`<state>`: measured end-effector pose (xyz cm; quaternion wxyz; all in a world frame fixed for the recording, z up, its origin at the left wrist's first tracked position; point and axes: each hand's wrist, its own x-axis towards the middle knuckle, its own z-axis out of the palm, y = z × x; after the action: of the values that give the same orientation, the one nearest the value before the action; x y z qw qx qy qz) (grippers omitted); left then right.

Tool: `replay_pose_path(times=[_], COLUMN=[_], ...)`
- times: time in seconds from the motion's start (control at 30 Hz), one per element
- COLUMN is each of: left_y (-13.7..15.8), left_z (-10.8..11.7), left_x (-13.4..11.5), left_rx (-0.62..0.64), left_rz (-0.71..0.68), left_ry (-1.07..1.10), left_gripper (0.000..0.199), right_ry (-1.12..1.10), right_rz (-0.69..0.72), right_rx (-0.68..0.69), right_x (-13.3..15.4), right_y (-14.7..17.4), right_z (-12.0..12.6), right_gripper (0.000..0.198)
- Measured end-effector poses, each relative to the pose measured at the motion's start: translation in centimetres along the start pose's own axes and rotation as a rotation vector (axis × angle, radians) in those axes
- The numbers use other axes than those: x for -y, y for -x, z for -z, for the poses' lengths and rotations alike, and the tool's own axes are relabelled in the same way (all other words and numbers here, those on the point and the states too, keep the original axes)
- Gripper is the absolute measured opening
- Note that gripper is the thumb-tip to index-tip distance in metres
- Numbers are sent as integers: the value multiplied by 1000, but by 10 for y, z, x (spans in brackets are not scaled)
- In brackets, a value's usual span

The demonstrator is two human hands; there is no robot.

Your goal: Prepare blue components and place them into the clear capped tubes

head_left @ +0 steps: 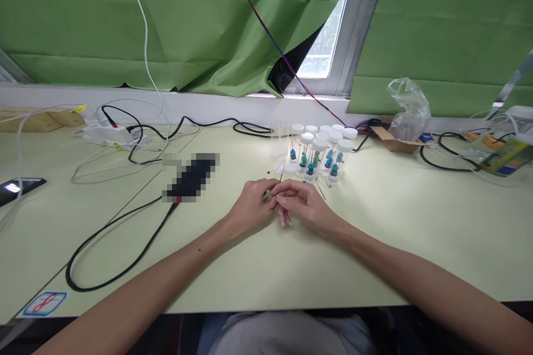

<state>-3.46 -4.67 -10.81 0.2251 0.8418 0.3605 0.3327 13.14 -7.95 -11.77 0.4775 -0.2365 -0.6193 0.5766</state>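
Observation:
My left hand [255,205] and my right hand [311,208] meet above the table, fingertips touching. Out of the left hand's closed fingers rises a thin dark wire [283,171]. The right thumb and forefinger are pinched together against the left fingers; what lies between them is too small to make out. Just beyond stand several clear capped vials [310,169] with white lids, holding small blue or green pieces with thin wire leads. Loose thin wires lie beside the vials, including a dark one [320,188] near the right hand.
Uncapped clear tubes [276,141] stand behind the vials. A pixelated dark device [191,177] with a looped black cable [83,288] lies left. A white power strip [108,134], a cardboard box [397,141] with a plastic bag [410,113], and a phone [20,186] are farther out.

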Motion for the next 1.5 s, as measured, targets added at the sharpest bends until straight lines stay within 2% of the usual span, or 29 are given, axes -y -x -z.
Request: replay_pose_path(times=[0.47, 1.13, 1.5], left_y=[1, 1, 0], left_z=[-2, -1, -1], left_x=[3, 2, -1], left_rx=[-7, 18, 50], left_rz=[-12, -17, -54], left_ry=[-33, -34, 3], left_gripper=[19, 25, 34], right_ry=[-9, 22, 94], right_rz=[-2, -38, -71], right_rx=[-8, -25, -26], right_x=[0, -6, -3], right_y=[-1, 0, 0], right_z=[0, 1, 0], right_gripper=[23, 18, 16])
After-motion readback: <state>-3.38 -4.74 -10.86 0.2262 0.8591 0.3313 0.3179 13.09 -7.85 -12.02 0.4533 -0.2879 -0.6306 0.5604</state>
